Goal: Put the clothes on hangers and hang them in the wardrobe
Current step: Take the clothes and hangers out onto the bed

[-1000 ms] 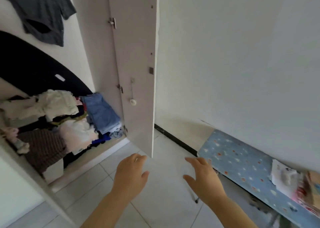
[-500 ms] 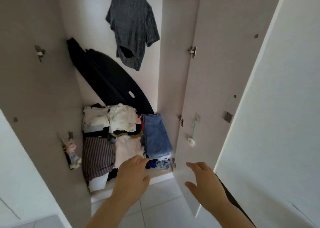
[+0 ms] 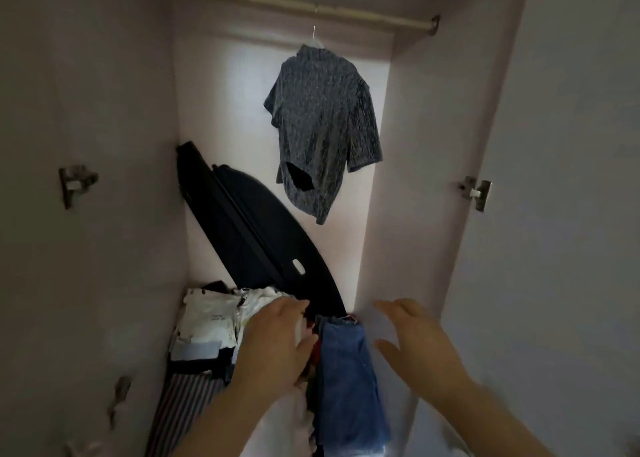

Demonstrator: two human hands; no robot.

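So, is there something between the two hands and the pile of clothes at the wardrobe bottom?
Nothing visible. The left hand reaches over the pile of clothes; the right hand hovers open beside the blue folded garment.

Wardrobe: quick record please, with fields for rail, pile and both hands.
rail: one grey shirt on a hanger
bottom: pile of folded clothes, blue garment at its right
back: black panel, leaning
left hand: open, over the pile; contact unclear
right hand: open, holds nothing, right of the blue garment
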